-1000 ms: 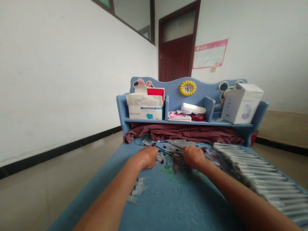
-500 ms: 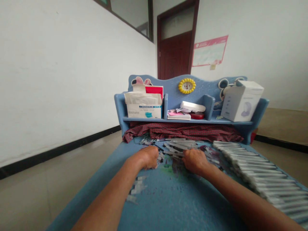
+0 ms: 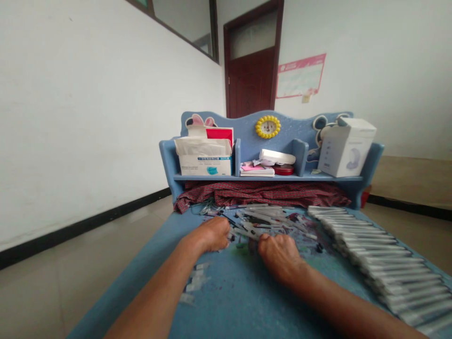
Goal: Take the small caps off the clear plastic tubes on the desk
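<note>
My left hand point(image 3: 213, 234) is closed, low over the blue desk point(image 3: 240, 301) at the left edge of a loose heap of pen parts point(image 3: 264, 216). What its fingers grip is hidden. Nearer the middle, my right hand point(image 3: 280, 254) is closed too, its fingertips at the near side of the heap. A whitish pen tube point(image 3: 247, 233) reaches to its fingers, but I cannot tell whether it is held. Beside my left forearm lie several small translucent pieces point(image 3: 196, 282). A long row of stacked clear pens point(image 3: 377, 256) runs down the desk's right side.
Behind the heap lies a bunched red checked cloth point(image 3: 264, 193) under the desk's blue shelf point(image 3: 307, 179). The shelf holds a face-mask box point(image 3: 205, 162), papers point(image 3: 257, 172), a red round tin point(image 3: 283, 169) and a white carton point(image 3: 348, 148). Dark small parts point(image 3: 319, 247) lie right of the heap.
My right hand has drawn back toward me and slightly left, away from the heap. My left hand stays nearly in place. The whole view has shifted a little.
</note>
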Available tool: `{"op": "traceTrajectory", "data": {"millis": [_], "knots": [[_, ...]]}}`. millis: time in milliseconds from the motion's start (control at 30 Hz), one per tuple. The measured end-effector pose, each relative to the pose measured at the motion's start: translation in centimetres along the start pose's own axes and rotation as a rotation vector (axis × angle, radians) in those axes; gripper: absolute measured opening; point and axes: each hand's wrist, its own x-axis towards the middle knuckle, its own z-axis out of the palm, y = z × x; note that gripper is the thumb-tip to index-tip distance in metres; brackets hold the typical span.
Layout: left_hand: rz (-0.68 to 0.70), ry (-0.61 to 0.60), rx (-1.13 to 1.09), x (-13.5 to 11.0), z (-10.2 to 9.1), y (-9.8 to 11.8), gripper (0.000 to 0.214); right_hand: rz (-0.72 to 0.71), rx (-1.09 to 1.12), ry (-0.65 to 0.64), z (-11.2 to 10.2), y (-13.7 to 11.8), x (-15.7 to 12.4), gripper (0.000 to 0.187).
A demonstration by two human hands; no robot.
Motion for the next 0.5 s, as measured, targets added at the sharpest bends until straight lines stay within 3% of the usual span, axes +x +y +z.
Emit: {"op": "traceTrajectory", "data": {"millis": [300, 500], "knots": [[0.014, -0.021, 0.041, -0.5, -0.92, 0.89, 0.01, -0.023, 0.012, -0.002, -0.61, -0.87, -0.6, 0.029], [0.087, 0.046, 0.024, -0.4, -0.31, 0.81, 0.013, 0.007, 0.033, 0.0, -0.77, -0.49, -0.66, 0.029]]}}
